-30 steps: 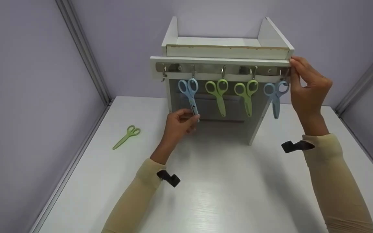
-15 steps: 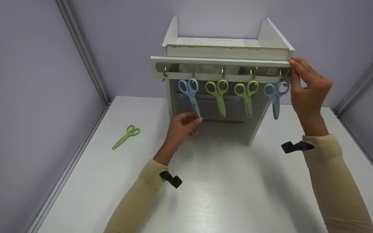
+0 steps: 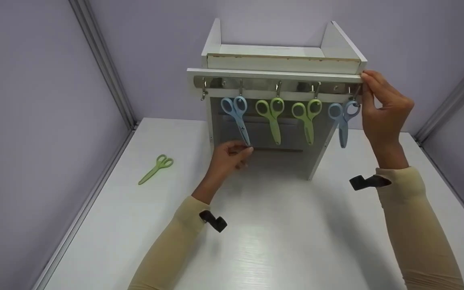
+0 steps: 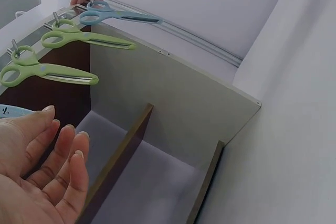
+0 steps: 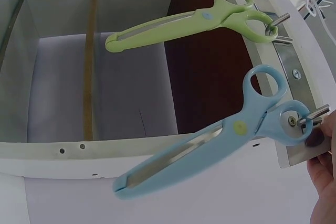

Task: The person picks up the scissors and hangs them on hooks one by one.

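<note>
A white shelf unit (image 3: 282,60) carries a metal hook rail (image 3: 264,84) with several scissors hanging from it. My left hand (image 3: 241,153) sits under the left blue scissors (image 3: 237,117), fingertips at the blade tip; in the left wrist view this hand (image 4: 47,166) lies open with relaxed fingers. Two green scissors (image 3: 271,117) (image 3: 307,117) hang in the middle. My right hand (image 3: 367,90) grips the right end of the rail board, beside the right blue scissors (image 3: 342,123) (image 5: 220,145). The leftmost hook (image 3: 204,92) is bare.
A third green pair of scissors (image 3: 156,169) lies on the white table (image 3: 280,233) at the left. Lilac walls close in the table on the left, back and right. The unit's inside shows wooden dividers (image 4: 118,156).
My left hand has let its fingers off the left blue scissors' blade and shifted slightly right and down; the blade tip swung a little right. My right hand has stayed put.
</note>
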